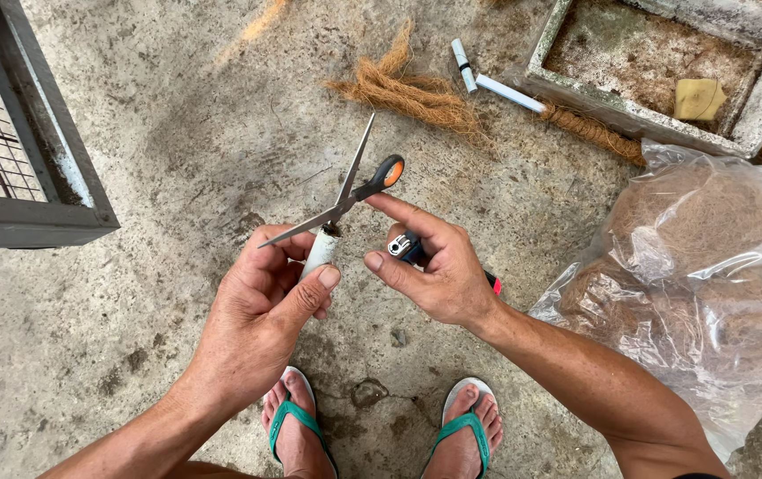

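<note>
My left hand (261, 306) grips a short white tube (320, 251) upright between thumb and fingers; its top end is dark. My right hand (434, 266) holds a pair of scissors (345, 197) with black and orange handles, the blades spread wide around the tube's top. The same hand also clasps a blue lighter (405, 246) against the palm, its metal head pointing toward the tube. Both hands are held above a concrete floor.
A bundle of brown coconut fibre (407, 89) and two white tubes (487, 78) lie on the floor ahead. A concrete trough (753, 115) with a yellow sponge stands far right. A clear plastic bag of fibre (709, 284) is at right, a grey metal cage (17, 160) at left. My feet in green sandals (381, 435) are below.
</note>
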